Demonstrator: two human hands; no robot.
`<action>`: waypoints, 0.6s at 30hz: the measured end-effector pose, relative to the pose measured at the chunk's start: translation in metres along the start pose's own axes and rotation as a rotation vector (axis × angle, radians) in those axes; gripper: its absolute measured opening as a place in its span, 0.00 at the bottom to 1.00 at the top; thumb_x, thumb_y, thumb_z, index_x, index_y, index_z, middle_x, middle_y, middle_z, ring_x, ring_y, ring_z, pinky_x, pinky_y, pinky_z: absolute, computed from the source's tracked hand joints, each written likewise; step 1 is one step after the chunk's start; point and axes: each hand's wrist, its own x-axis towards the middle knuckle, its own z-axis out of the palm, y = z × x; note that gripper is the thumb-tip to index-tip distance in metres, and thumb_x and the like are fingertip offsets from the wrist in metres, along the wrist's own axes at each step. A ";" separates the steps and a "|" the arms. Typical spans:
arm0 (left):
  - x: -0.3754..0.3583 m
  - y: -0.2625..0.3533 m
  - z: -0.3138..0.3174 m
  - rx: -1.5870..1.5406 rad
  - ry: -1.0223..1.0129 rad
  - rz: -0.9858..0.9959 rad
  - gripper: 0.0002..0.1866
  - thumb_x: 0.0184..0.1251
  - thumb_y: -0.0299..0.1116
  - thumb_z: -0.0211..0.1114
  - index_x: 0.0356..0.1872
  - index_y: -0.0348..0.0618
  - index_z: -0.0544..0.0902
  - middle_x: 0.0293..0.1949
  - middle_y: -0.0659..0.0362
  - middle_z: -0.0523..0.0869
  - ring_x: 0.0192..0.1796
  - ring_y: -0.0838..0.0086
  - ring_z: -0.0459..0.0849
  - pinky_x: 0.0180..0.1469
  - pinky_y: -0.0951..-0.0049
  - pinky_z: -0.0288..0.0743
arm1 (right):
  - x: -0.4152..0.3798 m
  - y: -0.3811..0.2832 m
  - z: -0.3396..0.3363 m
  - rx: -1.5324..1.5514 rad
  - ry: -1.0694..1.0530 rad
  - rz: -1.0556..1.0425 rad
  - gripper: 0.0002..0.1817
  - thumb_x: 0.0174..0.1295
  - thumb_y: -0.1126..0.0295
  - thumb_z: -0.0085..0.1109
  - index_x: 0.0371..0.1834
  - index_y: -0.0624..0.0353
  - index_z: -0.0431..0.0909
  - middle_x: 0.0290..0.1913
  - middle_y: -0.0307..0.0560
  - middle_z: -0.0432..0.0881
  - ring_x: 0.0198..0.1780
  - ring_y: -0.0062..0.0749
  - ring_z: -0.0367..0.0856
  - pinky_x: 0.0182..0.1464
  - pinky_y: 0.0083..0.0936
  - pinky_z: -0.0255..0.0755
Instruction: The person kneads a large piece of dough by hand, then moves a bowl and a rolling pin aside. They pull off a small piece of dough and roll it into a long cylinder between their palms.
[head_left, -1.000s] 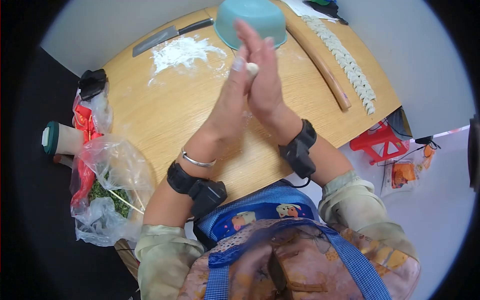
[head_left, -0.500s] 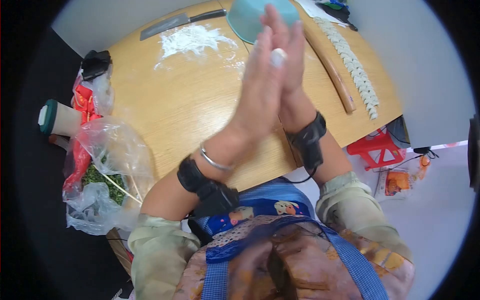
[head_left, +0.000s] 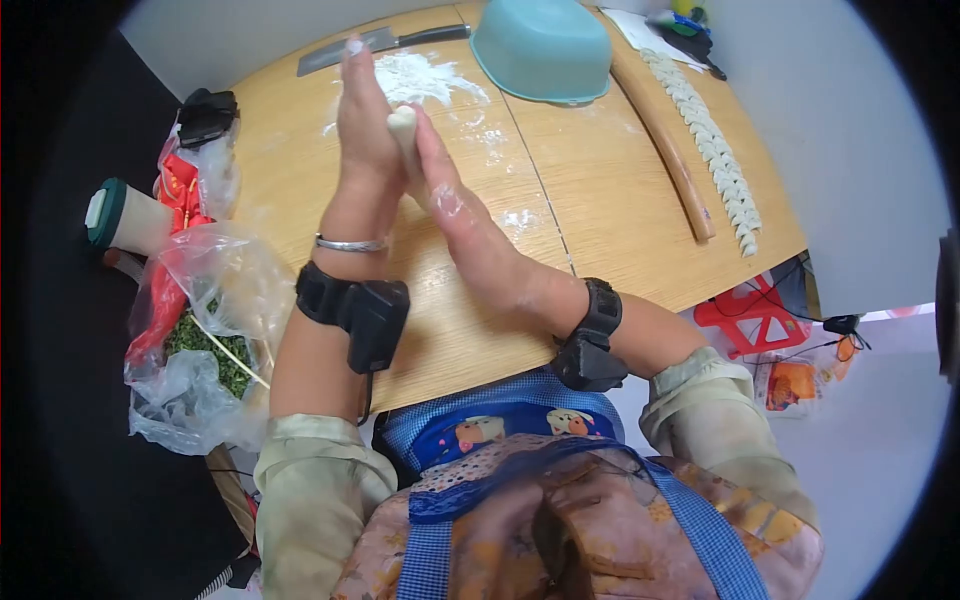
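Observation:
A small pale piece of dough point(head_left: 403, 124) is pressed between my two palms, its rounded end showing at the top. My left hand point(head_left: 366, 135) stands upright against its left side, fingers stretched out and flour on a fingertip. From the right, my right hand point(head_left: 462, 215) leans against the dough, with white flour on its skin. Loose white flour point(head_left: 420, 80) lies on the table just beyond my hands. At the far edge rests a cleaver point(head_left: 350, 50) with a black handle.
A turquoise basin point(head_left: 545, 50) sits upside down on the wooden table point(head_left: 640, 250). To its right are a rolling pin point(head_left: 665, 150) and a long row of overlapping dough pieces point(head_left: 705, 135). Plastic bags with greens point(head_left: 205, 350) and a lidded cup point(head_left: 130, 218) are at left.
Both my hands have moved left together, away from in front of the basin, with the dough still between the palms. More of the dough and the basin now shows.

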 end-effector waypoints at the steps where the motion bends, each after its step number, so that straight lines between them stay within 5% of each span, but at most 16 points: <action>1: -0.006 0.002 0.003 -0.092 0.015 -0.179 0.31 0.80 0.45 0.39 0.70 0.26 0.59 0.70 0.40 0.67 0.72 0.57 0.65 0.73 0.61 0.56 | 0.003 0.001 -0.001 0.014 0.040 0.014 0.45 0.74 0.38 0.26 0.80 0.64 0.33 0.81 0.56 0.40 0.81 0.43 0.39 0.79 0.34 0.36; 2: -0.009 -0.013 0.003 -0.095 0.022 -0.181 0.31 0.80 0.45 0.39 0.70 0.26 0.59 0.70 0.40 0.67 0.72 0.57 0.65 0.73 0.61 0.56 | 0.005 0.002 -0.002 0.028 0.078 0.030 0.45 0.74 0.38 0.26 0.79 0.65 0.33 0.81 0.57 0.40 0.81 0.44 0.39 0.79 0.35 0.36; 4: -0.015 -0.058 0.005 0.496 -0.322 0.640 0.32 0.79 0.46 0.44 0.70 0.27 0.61 0.68 0.35 0.66 0.72 0.53 0.65 0.73 0.60 0.57 | 0.016 0.017 -0.022 0.108 0.130 0.061 0.47 0.73 0.36 0.28 0.79 0.65 0.36 0.81 0.57 0.41 0.81 0.44 0.41 0.79 0.37 0.37; 6: -0.066 -0.045 0.039 0.465 -0.223 0.739 0.34 0.77 0.45 0.48 0.71 0.26 0.58 0.69 0.31 0.63 0.75 0.45 0.59 0.75 0.55 0.53 | 0.024 0.015 -0.054 0.256 0.298 0.071 0.48 0.72 0.34 0.28 0.79 0.65 0.43 0.80 0.54 0.45 0.81 0.41 0.43 0.80 0.37 0.36; 9: -0.091 -0.061 0.051 0.582 -0.281 0.694 0.35 0.77 0.44 0.49 0.73 0.26 0.53 0.72 0.30 0.57 0.76 0.39 0.52 0.77 0.51 0.46 | 0.032 0.007 -0.081 0.344 0.453 0.049 0.47 0.71 0.33 0.26 0.78 0.63 0.49 0.79 0.50 0.52 0.80 0.36 0.45 0.80 0.35 0.37; 12: -0.080 -0.056 0.045 0.576 -0.400 0.650 0.36 0.78 0.44 0.45 0.74 0.25 0.49 0.74 0.30 0.52 0.76 0.36 0.49 0.77 0.48 0.41 | 0.027 0.011 -0.068 0.396 0.386 0.035 0.45 0.72 0.35 0.22 0.77 0.63 0.53 0.77 0.48 0.57 0.79 0.34 0.49 0.79 0.32 0.36; 13: -0.065 -0.053 0.040 0.547 -0.350 0.573 0.37 0.79 0.47 0.44 0.74 0.25 0.49 0.74 0.31 0.51 0.77 0.38 0.49 0.77 0.49 0.41 | 0.026 0.016 -0.063 0.402 0.306 0.018 0.38 0.75 0.41 0.28 0.74 0.62 0.58 0.72 0.47 0.64 0.73 0.31 0.59 0.76 0.32 0.48; 18: -0.017 -0.045 0.015 0.370 -0.161 0.378 0.40 0.79 0.54 0.41 0.74 0.25 0.49 0.73 0.33 0.53 0.76 0.44 0.53 0.77 0.55 0.44 | 0.024 0.022 -0.031 0.428 0.363 0.110 0.18 0.79 0.60 0.39 0.59 0.61 0.69 0.61 0.46 0.74 0.59 0.28 0.72 0.63 0.29 0.66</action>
